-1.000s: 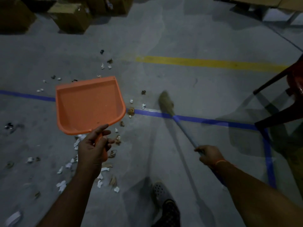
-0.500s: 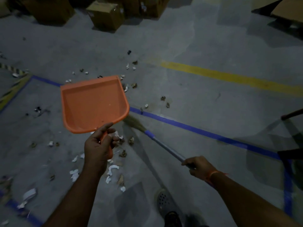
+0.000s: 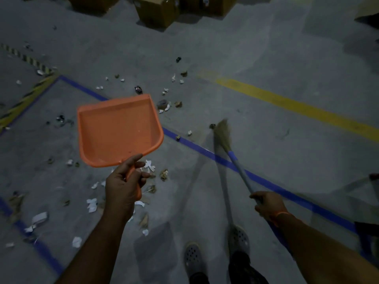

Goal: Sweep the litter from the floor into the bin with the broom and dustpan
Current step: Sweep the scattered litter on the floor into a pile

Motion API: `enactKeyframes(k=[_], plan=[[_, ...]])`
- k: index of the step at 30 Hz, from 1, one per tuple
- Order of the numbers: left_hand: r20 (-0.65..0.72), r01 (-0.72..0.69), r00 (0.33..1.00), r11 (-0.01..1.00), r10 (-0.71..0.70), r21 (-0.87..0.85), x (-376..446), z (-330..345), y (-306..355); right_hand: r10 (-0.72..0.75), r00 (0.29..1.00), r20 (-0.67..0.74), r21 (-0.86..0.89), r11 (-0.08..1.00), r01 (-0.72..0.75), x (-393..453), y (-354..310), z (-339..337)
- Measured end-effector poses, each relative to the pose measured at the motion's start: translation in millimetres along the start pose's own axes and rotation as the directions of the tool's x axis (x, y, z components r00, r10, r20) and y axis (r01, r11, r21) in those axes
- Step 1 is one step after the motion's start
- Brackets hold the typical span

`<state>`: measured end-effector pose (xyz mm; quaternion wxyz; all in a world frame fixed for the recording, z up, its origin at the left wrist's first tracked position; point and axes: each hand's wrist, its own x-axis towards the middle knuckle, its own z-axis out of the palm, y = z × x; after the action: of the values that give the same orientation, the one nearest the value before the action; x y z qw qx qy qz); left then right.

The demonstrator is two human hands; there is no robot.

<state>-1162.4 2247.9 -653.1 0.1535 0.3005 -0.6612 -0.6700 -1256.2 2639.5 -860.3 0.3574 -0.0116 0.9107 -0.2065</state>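
Left hand (image 3: 123, 187) grips the short handle of the orange dustpan (image 3: 119, 130), fingers (image 3: 141, 175) curled round it, thumb along the top; pan is smooth moulded plastic, flat tray with raised rounded rim, held up off the floor and tilted, nothing visible inside. Right hand (image 3: 268, 206) closed round the thin pale shaft of the broom (image 3: 229, 148), orange band on the wrist; broom head is a tan straw-like tuft, blurred, at or just above the floor just beyond the blue tape line (image 3: 205, 152), contact hard to tell. Litter (image 3: 92, 204) lies scattered on the dull grey concrete floor (image 3: 266, 48): crumpled white paper scraps, brown leaf-like bits and dark wrappers, thickest under and beyond the dustpan. Yellow painted stripe (image 3: 297, 105) runs right of the broom. Brown cardboard boxes (image 3: 158, 11) sit at the top edge. Perforated clog-style shoes (image 3: 192, 257) show at the bottom.
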Motion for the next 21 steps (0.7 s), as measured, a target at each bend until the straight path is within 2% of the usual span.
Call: enactKeyframes(k=[5, 7, 11, 15, 21], plan=[[-0.071, -0.034, 0.997, 0.999, 0.033, -0.008, 14, 21, 12, -0.206, 0.949, 0.237, -0.181, 0.951, 0.251, 24, -27, -5], [-0.092, -0.046, 0.995, 0.999, 0.044, -0.02, 22, 33, 18, -0.298, 0.902, 0.313, -0.21, 0.904, 0.372, 33, -43, -16], [-0.111, -0.064, 0.992, 0.995, 0.055, -0.081, 35, 62, 36, -0.403, 0.829, 0.388, -0.208, 0.838, 0.505, 41, -70, -54], [-0.124, -0.081, 0.99, 0.994, 0.072, -0.076, 58, 74, 48, -0.417, 0.852, 0.317, -0.167, 0.859, 0.483, 57, -84, -91], [-0.191, -0.11, 0.976, 0.993, 0.103, -0.03, 111, 71, 52, -0.362, 0.928, 0.087, -0.076, 0.926, 0.369, 123, -119, -145]])
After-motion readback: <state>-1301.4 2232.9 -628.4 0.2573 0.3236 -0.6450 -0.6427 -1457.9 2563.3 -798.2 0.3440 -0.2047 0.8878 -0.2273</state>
